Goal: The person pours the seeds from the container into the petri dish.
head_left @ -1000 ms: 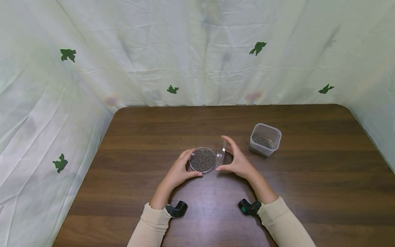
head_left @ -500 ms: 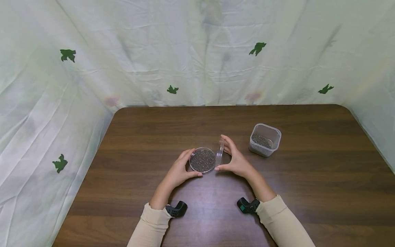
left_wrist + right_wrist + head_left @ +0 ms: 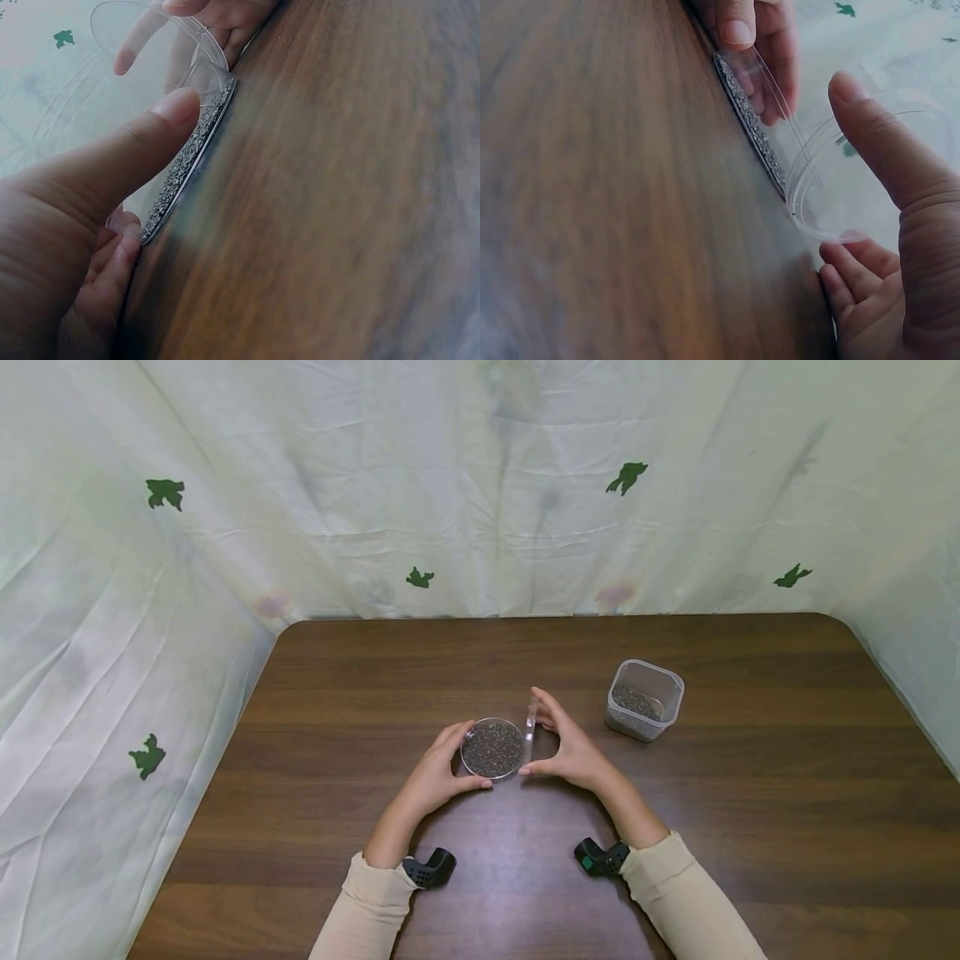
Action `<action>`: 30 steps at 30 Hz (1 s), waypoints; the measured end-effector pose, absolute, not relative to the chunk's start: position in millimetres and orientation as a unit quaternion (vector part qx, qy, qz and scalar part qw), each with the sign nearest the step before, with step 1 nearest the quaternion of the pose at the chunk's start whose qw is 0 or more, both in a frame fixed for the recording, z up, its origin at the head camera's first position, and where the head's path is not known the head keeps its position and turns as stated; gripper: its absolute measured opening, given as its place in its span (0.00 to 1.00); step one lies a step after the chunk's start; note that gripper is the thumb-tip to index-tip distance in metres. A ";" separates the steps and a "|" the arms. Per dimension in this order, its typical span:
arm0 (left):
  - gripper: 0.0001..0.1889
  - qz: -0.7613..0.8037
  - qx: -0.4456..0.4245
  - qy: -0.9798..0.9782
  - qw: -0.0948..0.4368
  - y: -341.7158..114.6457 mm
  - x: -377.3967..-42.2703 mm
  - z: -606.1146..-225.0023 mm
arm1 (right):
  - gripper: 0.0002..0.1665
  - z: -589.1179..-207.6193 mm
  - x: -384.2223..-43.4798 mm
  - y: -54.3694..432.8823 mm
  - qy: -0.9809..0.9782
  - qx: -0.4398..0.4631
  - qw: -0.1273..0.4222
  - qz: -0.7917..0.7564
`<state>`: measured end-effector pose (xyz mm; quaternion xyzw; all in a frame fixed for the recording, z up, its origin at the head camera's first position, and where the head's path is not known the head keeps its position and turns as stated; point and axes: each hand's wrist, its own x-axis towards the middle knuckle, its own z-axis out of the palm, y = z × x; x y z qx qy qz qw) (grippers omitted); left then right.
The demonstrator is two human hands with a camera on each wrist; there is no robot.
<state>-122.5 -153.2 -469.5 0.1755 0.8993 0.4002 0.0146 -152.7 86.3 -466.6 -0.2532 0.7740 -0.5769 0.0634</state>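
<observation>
In the head view a round clear petri dish (image 3: pixel 492 749) filled with dark, seed-like grains sits on the brown table. My left hand (image 3: pixel 437 770) grips its wall, thumb at the near side and fingers at the far side. To the right of the dish, my right hand (image 3: pixel 567 748) holds a clear petri dish lid (image 3: pixel 529 731) on edge, thumb low and fingertips at the far rim. Seen from the right wrist, the lid (image 3: pixel 801 206) stands nearly upright against the dish's right end. The layer of grains (image 3: pixel 180 172) shows through the dish wall in the left wrist view.
A square clear plastic tub (image 3: pixel 622 722) with some of the same dark grains stands behind and right of my right hand. Pale cloth (image 3: pixel 480 485) with green bird-like shapes hangs behind the wooden table (image 3: pixel 360 677).
My right hand has shifted slightly left with the lid, bringing it closer to the dish. The lid has turned more edge-on to the head view. The left hand and dish stay put.
</observation>
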 end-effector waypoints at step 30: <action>0.49 0.401 0.183 0.898 0.015 -154.0 -121.9 -468.1 | 0.62 -469.5 -150.1 72.0 0.813 -0.274 0.065 -0.510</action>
